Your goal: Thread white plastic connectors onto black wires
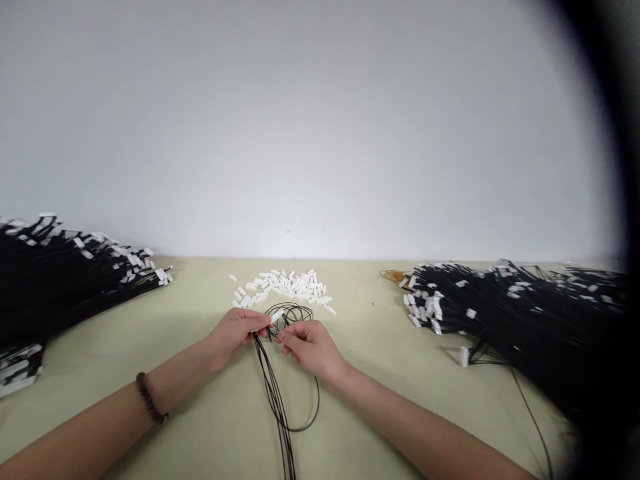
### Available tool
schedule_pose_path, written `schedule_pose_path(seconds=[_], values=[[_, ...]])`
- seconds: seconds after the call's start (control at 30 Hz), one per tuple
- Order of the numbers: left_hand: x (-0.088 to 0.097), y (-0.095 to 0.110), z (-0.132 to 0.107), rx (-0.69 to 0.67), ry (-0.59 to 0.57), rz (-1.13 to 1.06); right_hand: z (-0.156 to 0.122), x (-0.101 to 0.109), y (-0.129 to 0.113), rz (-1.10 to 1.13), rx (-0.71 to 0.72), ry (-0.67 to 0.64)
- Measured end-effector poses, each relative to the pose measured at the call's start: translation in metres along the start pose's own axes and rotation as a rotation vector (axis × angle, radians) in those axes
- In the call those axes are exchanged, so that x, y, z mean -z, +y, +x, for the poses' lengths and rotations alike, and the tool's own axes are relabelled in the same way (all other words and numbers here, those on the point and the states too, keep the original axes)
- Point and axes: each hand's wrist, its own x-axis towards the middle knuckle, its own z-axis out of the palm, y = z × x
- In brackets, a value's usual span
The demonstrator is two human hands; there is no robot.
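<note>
Between the fingertips of my left hand point(241, 331) is a small white plastic connector point(277, 316), tilted up to the right. Several thin black wires point(273, 393) run from beneath that hand down toward the front of the table. My right hand point(311, 345) is closed in a pinch just right of the connector, at the black wires; a loop of wire hangs below it. What exactly its fingertips hold is too small to make out. Behind both hands lies a loose coil of black wire point(300, 309), and beyond it a scattered pile of white connectors point(295, 285).
A large bundle of black wires with white connector ends point(60, 280) lies at the left. Another such bundle point(490, 300) spreads over the right side, one wire trailing forward. Orange-brown wire or bands point(393, 275) lie beside it. A pale wall point(320, 133) rises behind the table point(370, 400).
</note>
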Motion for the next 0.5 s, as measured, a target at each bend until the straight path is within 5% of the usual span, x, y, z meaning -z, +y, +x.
schedule_pose_path(seconds=[0.2, 0.5], values=[[-0.0021, 0.0002, -0.0020, -0.035, 0.003, -0.002, -0.0005, 0.0007, -0.0018, -0.009, -0.012, -0.034], [-0.0042, -0.0001, -0.0028, -0.073, 0.006, 0.028, -0.0077, -0.0068, 0.0000, -0.185, 0.167, 0.099]])
